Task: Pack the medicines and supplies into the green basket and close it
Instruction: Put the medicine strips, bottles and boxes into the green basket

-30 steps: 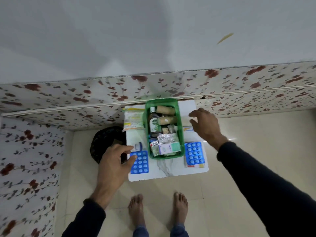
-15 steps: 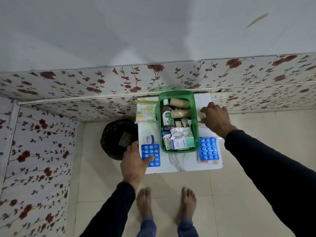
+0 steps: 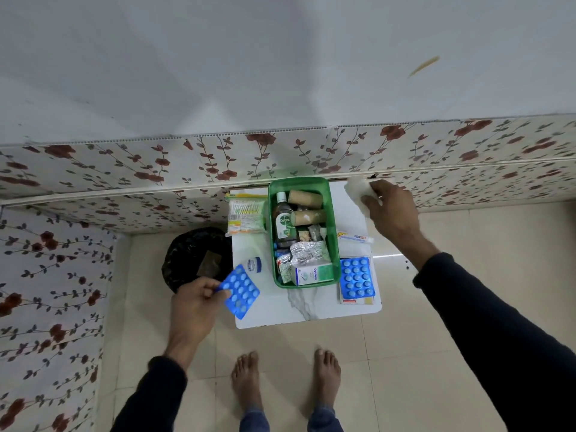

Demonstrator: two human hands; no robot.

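The left hand point(image 3: 196, 302) pinches a blue blister pack point(image 3: 239, 291) by its left edge, holding it tilted over the near-left corner of the white table point(image 3: 299, 310); its round tablets sit in neat rows. The right hand point(image 3: 389, 210) is closed on a soft white cotton wad point(image 3: 357, 187), lifted at the far-right corner of the table. Between the hands stands the green basket point(image 3: 332, 232), an open rectangular plastic tub with rounded corners. In it lie a dark Dettol bottle point(image 3: 284, 224), two brown bandage rolls point(image 3: 305, 198), crumpled foil strips point(image 3: 307, 252) and a small carton point(image 3: 313, 274). Left of the basket lie a clear packet point(image 3: 244, 215) and a small round jar point(image 3: 255, 265). Right of it lie a flat tube box point(image 3: 353, 238) and a second blue blister pack point(image 3: 357, 277). A black bin point(image 3: 194, 255) stands on the tiled floor, left of the table.
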